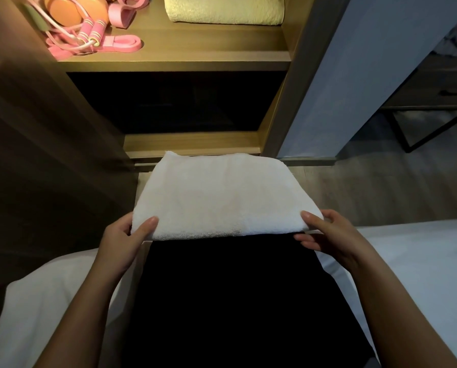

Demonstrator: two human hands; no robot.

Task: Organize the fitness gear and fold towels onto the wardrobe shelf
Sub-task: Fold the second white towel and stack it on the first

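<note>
Towel (216,197), white, folded flat, held low in front of the wardrobe and well below the lit shelf (195,53). Can't tell if anything supports it from under.

L hand (126,232): grip pinching near-left corner, thumb on top, fingers under. R hand (328,235): same pinch on near-right corner. Far edge has no hold.

On the shelf: green towel (222,9) at back-right; rope (94,29) and pink bands (124,43) at left, one band near the front lip.

Risks, as I judge them:
- Held by near corners only, so on the lift the far half prob sags and the layers slide open. Fold lost.
- Shelf sits higher and fwd; the leading edge may catch the shelf lip and bunch up.
- If set down too far left, it could nudge the band off the lip or drag the rope.
- If stacked on the green towel off-centre, the pile may lean.

Bed (421,261) both sides, so a drop lands soft, or on the floor ahead.
</note>
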